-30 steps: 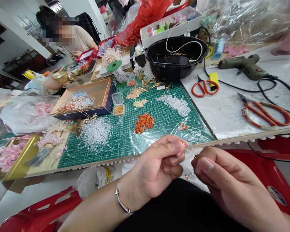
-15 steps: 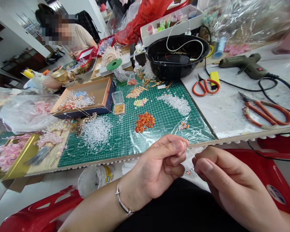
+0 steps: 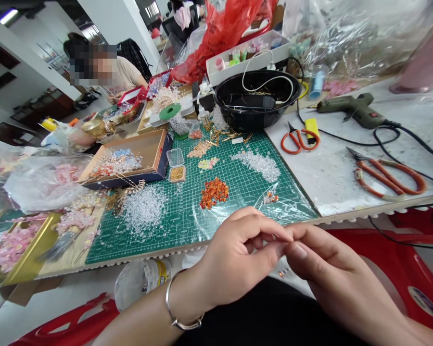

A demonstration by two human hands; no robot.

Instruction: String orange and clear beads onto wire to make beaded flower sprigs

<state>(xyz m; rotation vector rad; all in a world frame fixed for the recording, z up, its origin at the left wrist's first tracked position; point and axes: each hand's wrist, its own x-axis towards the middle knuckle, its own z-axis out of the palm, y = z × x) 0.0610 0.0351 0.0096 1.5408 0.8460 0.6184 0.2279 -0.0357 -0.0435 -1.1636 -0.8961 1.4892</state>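
Note:
My left hand (image 3: 243, 257), with a silver bangle at the wrist, has thumb and forefinger pinched together. Its fingertips meet those of my right hand (image 3: 324, 262), which is also closed in a pinch. Between them they grip a thin clear thread, now nearly hidden by the fingers. Small orange and clear beads (image 3: 282, 274) hang below the fingertips. Just beyond the hands, a little cluster of orange and clear beads (image 3: 270, 197) lies on the green cutting mat (image 3: 187, 230). Piles of orange beads (image 3: 214, 192) and clear beads (image 3: 260, 165) are spread farther back.
Red-handled pliers (image 3: 389, 178), smaller cutters (image 3: 299, 140) and a glue gun (image 3: 350, 109) lie on the right. A black bowl (image 3: 256, 115) stands behind the mat. At left are a shallow box (image 3: 159, 154) and more clear beads (image 3: 144, 206). Another person (image 3: 124, 74) sits across.
My left hand has turned palm-down and moved right, bringing its fingertips against my right hand's. The thread stretched between them no longer shows. The view has tilted slightly upward.

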